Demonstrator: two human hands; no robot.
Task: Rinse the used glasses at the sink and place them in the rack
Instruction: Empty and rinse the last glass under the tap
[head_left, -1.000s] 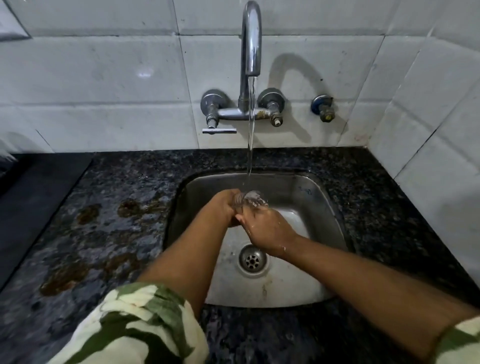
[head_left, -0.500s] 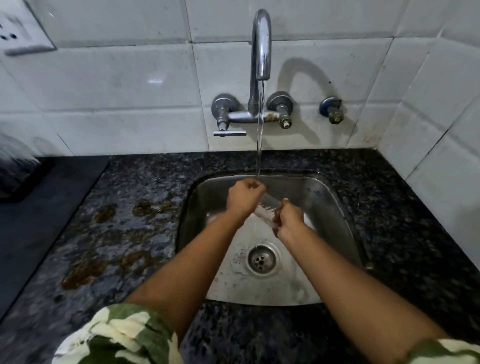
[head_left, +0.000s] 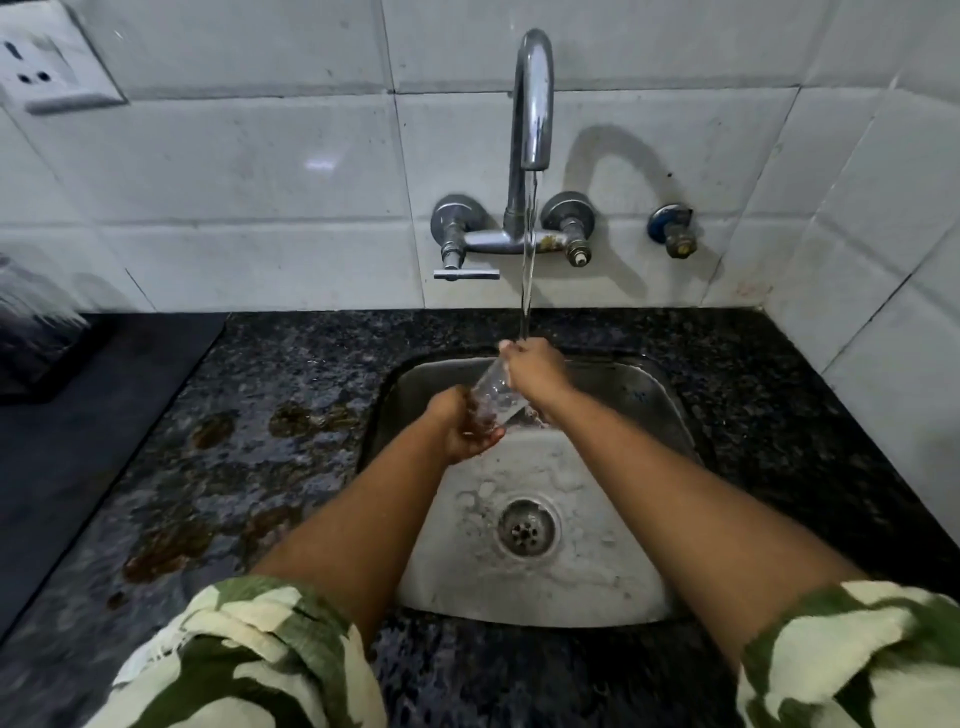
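Clear drinking glass (head_left: 492, 397) sits tilted over the back half of the square stainless-steel sink basin (head_left: 613, 582), held between both of my hands. My left hand (head_left: 462, 426) cups its lower end from below, fingers curled round the glass. My right hand (head_left: 535, 371) grips the upper end, fingers closed on the rim area; whether any finger is inside the glass, I cannot tell. Thin stream of water (head_left: 529, 249) falls from the curved chrome wall tap (head_left: 532, 104) and lands on the top of my right hand, right at the glass. Some water shows inside the glass, blurred.

Round metal drain strainer (head_left: 525, 528) lies near the basin's centre, below and apart from the hands; basin floor is wet. Dark speckled granite counter (head_left: 291, 374) surrounds the sink, with brown stains (head_left: 171, 545) on its left stretch. White tiled wall (head_left: 260, 166) behind. White electrical socket (head_left: 49, 67) at upper left. Green-and-cream camouflage sleeves (head_left: 244, 660) at the bottom edge.
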